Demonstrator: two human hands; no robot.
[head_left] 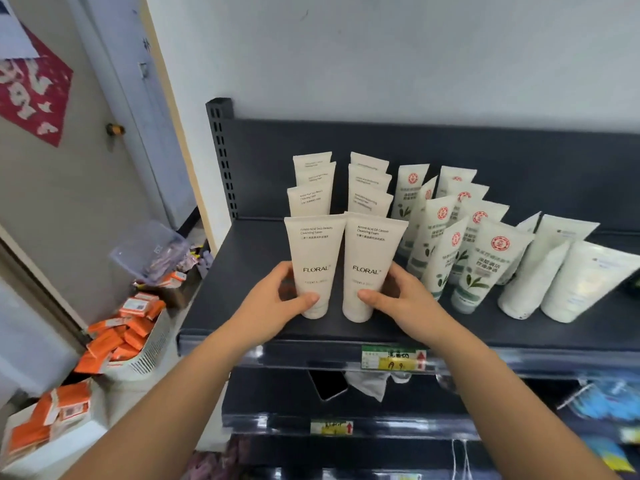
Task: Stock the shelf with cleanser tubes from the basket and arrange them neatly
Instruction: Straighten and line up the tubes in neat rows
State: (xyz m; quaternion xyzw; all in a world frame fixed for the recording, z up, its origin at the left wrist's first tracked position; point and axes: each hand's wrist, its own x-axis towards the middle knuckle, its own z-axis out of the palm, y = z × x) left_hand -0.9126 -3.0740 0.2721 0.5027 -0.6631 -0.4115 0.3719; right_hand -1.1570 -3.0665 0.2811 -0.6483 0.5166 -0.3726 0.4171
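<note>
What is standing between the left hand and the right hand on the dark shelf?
In the head view, two cream plastic FLORAL tubes stand upright side by side there. The left hand grips one, the right hand the other.

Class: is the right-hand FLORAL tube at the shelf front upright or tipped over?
Upright: the right FLORAL tube stands cap-down on the shelf, crimped end up, right hand gripping its base.
</note>
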